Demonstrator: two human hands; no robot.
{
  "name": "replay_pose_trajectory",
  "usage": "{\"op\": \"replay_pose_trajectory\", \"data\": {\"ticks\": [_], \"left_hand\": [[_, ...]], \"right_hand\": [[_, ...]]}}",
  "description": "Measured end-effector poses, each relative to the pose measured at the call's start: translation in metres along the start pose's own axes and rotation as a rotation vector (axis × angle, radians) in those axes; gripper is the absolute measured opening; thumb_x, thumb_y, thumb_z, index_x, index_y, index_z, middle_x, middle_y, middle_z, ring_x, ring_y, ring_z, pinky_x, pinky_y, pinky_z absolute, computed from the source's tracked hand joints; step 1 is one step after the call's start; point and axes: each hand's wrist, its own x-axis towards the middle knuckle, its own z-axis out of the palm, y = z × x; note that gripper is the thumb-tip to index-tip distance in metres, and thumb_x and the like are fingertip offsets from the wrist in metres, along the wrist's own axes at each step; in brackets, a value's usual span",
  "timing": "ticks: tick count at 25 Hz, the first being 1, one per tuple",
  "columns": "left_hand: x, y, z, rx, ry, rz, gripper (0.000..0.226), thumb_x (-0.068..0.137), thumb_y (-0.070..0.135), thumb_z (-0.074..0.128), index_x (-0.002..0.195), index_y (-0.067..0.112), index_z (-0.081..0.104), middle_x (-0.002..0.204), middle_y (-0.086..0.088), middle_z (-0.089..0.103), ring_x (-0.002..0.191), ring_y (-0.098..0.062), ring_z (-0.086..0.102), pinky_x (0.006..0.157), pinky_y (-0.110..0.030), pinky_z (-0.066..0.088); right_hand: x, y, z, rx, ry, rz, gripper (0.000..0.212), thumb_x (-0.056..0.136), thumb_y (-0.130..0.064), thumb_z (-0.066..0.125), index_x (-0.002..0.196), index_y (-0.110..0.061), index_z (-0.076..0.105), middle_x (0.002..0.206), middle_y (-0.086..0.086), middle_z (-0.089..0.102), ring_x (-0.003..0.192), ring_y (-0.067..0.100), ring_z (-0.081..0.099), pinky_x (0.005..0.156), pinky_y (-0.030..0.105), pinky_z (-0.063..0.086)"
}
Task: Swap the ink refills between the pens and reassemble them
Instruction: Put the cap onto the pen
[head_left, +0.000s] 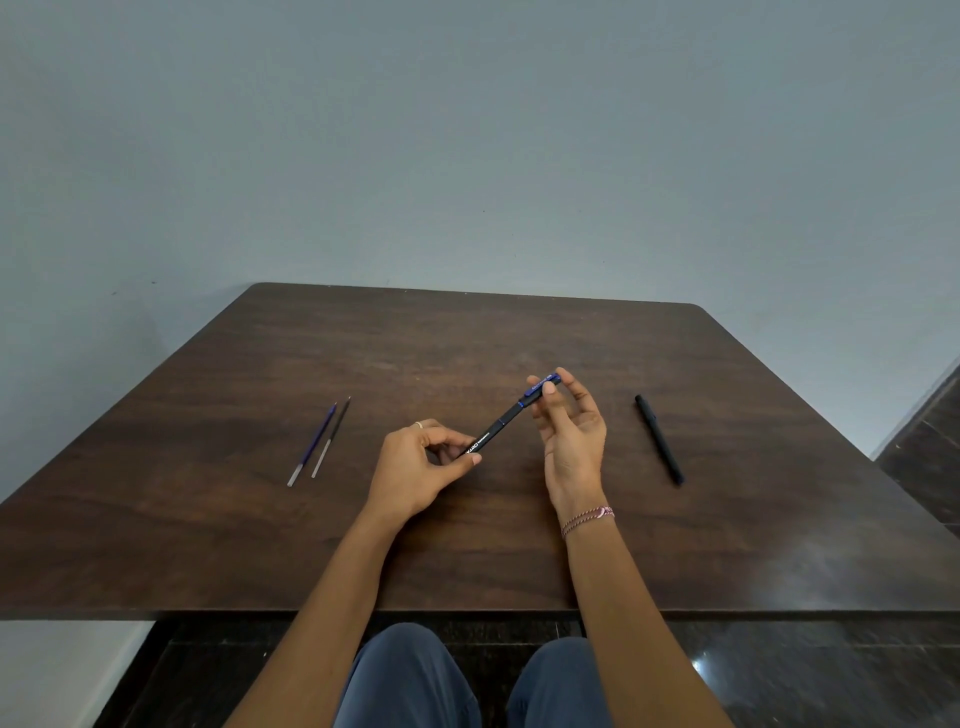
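**While ink waits, blue-clipped pen (506, 415) gripped at both ends**

Left hand (421, 462) pinches its barrel, right hand (569, 431) its clip end, likely to twist it. Paired left of the left hand lie blue refill (311, 446) and black refill (331, 437); black pen (660, 439) lies right of the right hand.

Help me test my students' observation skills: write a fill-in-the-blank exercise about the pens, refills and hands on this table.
1. The left hand and the right hand grip the held pen, whose clip is ____.
2. The blue refill and the black refill lie on the table to the ____ of both hands.
3. The all-black pen lies untouched on the ____ side of the right hand.
Missing words: blue; left; right.
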Motion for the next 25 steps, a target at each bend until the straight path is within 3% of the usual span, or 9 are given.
{"op": "replay_pose_trajectory", "data": {"ticks": [6,9,13,19,22,25], "left_hand": [[0.000,0.001,0.000,-0.006,0.073,0.034,0.020,0.067,0.013,0.083,0.081,0.025,0.074,0.068,0.010,0.060,0.060,-0.001,0.055,0.057,-0.009,0.042],[0.000,0.000,0.000,0.003,0.112,0.041,0.019,0.067,0.013,0.082,0.082,0.021,0.075,0.068,0.009,0.060,0.059,-0.002,0.054,0.056,-0.008,0.040],[0.000,-0.001,0.000,0.036,0.093,0.065,0.019,0.068,0.014,0.082,0.085,0.018,0.074,0.070,0.010,0.060,0.064,0.000,0.057,0.058,-0.008,0.042],[0.000,0.000,0.001,-0.089,0.006,0.068,0.042,0.067,0.012,0.082,0.106,0.025,0.069,0.083,0.008,0.066,0.067,-0.002,0.061,0.071,-0.007,0.045],[-0.001,0.001,0.001,-0.096,-0.030,0.088,0.040,0.067,0.009,0.082,0.103,0.022,0.071,0.089,0.009,0.069,0.076,-0.002,0.063,0.076,-0.008,0.044],[-0.002,0.003,0.001,-0.118,-0.071,0.078,0.038,0.066,0.006,0.082,0.099,0.021,0.072,0.092,0.010,0.069,0.081,0.000,0.063,0.071,-0.011,0.048]], "right_hand": [[-0.003,0.004,0.005,-0.133,-0.159,0.028,0.015,0.090,-0.007,0.058,0.104,-0.009,0.058,0.088,0.008,0.072,0.089,0.017,0.070,0.076,0.024,0.056],[-0.005,0.008,0.007,-0.332,-0.227,0.021,0.035,0.086,-0.010,0.066,0.116,-0.015,0.051,0.085,0.008,0.072,0.083,0.016,0.070,0.078,0.027,0.055],[-0.008,0.014,0.005,-0.638,-0.277,-0.023,0.061,0.075,-0.017,0.078,0.123,-0.029,0.041,0.074,0.007,0.070,0.066,0.015,0.068,0.070,0.026,0.056],[-0.001,0.012,0.000,-0.601,-0.087,-0.015,0.057,0.076,-0.014,0.077,0.120,-0.029,0.044,0.074,0.008,0.070,0.061,0.013,0.065,0.077,0.032,0.056],[0.000,0.011,-0.002,-0.551,0.005,-0.006,0.054,0.079,-0.012,0.074,0.122,-0.027,0.045,0.073,0.010,0.068,0.055,0.011,0.063,0.068,0.029,0.055],[0.001,0.010,-0.002,-0.557,0.065,-0.026,0.049,0.082,-0.013,0.072,0.122,-0.025,0.047,0.067,0.008,0.066,0.050,0.009,0.061,0.061,0.026,0.054]]}}
